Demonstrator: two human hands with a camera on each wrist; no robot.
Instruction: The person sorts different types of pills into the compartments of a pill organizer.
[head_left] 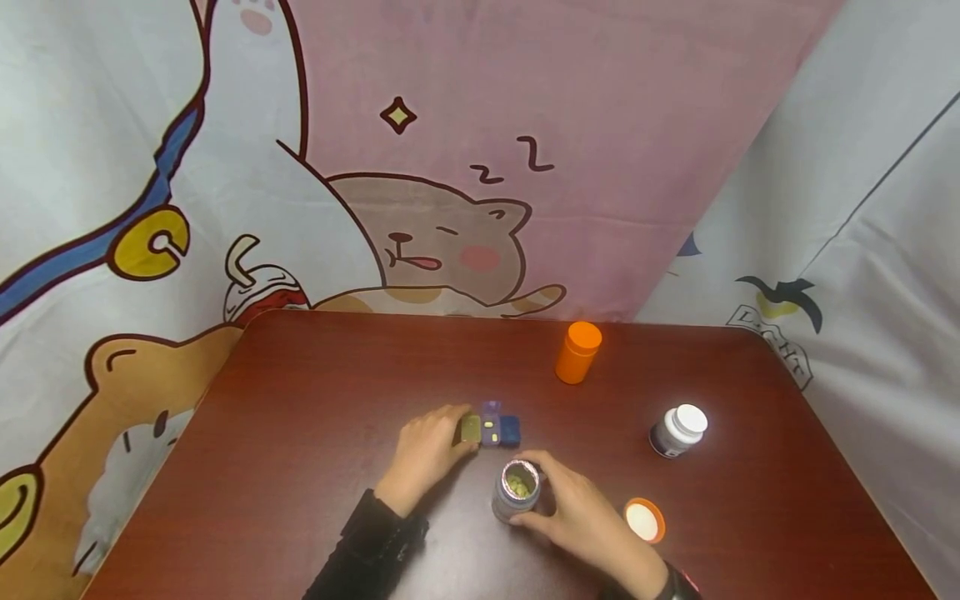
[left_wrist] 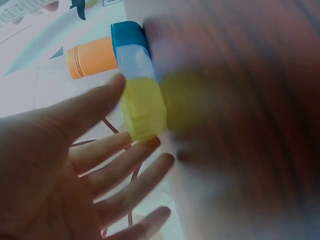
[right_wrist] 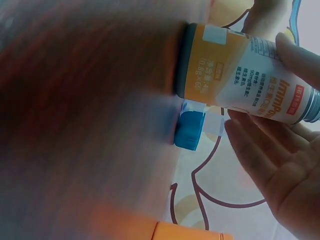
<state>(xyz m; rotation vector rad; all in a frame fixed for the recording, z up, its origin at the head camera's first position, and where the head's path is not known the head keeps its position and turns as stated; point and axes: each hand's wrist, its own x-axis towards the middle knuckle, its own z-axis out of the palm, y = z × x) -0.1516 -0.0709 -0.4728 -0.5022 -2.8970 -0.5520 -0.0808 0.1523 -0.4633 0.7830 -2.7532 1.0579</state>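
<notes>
A small pill organizer (head_left: 491,430) lies on the table, with a yellow, a purple and a blue compartment in a row. The purple lid (head_left: 491,407) stands up, and a few pale yellow tablets show in that compartment. My left hand (head_left: 426,450) holds the yellow end (left_wrist: 144,107) between thumb and fingers. Just to the right, an uncapped supplement bottle (right_wrist: 240,75) stands upright on the table, yellowish tablets (head_left: 517,484) inside its foil-edged mouth. My right hand (head_left: 581,508) grips this bottle from the right, thumb on the near side and fingers on the far side.
An orange cap (head_left: 643,522) lies with its white inside up, right of my right hand. A white-capped bottle (head_left: 678,431) stands farther right. Behind the organizer, toward the back edge, is an orange bottle (head_left: 578,353). A printed cloth (head_left: 600,167) hangs behind the brown table (head_left: 337,392).
</notes>
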